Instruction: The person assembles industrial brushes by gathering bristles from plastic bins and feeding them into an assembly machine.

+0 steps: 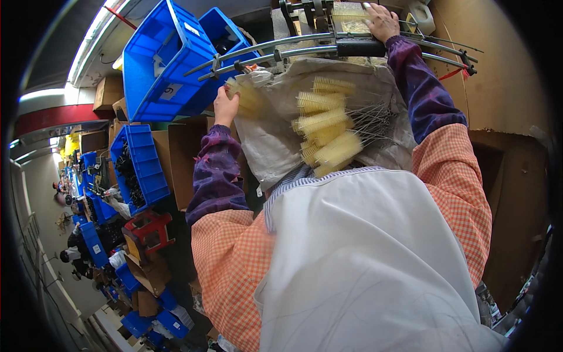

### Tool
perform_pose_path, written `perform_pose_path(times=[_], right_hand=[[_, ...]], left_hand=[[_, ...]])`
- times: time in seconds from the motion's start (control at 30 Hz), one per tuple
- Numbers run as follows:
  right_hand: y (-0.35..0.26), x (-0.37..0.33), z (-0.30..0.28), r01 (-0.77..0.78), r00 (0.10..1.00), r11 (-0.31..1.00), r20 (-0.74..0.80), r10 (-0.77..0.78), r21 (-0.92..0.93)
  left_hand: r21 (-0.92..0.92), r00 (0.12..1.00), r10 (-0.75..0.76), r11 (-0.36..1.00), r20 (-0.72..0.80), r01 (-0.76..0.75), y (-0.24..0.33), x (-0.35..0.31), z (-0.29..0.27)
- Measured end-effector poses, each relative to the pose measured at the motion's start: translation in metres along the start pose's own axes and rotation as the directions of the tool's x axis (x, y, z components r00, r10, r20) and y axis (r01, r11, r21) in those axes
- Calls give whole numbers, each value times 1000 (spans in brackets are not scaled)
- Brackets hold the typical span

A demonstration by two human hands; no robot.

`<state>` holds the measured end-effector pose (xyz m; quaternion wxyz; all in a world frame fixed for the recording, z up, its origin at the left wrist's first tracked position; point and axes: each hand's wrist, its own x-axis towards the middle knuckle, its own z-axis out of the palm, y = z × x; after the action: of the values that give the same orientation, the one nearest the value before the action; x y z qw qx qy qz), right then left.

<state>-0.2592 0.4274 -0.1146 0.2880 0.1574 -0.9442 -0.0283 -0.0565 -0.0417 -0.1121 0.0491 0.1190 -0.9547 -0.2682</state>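
Note:
At the left, my left hand (226,107) is closed on a pale yellow bristle brush (251,100), which is smeared by motion. My right hand (382,24) reaches up to the metal machine (316,17) at the far side, its fingers stretched out beside another yellow bristle brush (350,16) lying there. Whether these fingers touch that brush is hard to make out. Between my arms, several yellow brushes (325,124) with thin twisted wire stems (372,124) lie heaped on a greyish-white sheet (267,144), stems toward the right.
Curved metal rails (275,54) with a black sleeve (359,48) cross in front of the machine. Blue plastic bins (161,64) stand at the upper left, another blue bin (141,167) below them. A red stool (149,232) is at the left; large cardboard (498,70) stands at the right.

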Motion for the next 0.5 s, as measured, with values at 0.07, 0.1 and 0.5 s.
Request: perform_pose_path(times=[0.07,0.1,0.5], right_hand=[[-4,-4,-27,-158,985,987,68,158,-12],[-4,-6,-28,-156,985,988,68,157,-12],[-2,-12,-12,-238,964,970,129,231,40]], left_hand=[[-9,1000,-3,1000,-1,3,3,-3,0],[-19,1000,-3,1000,-3,3,5,-4,0],[-38,1000,10,999,-4,-11,9,-6,2]])
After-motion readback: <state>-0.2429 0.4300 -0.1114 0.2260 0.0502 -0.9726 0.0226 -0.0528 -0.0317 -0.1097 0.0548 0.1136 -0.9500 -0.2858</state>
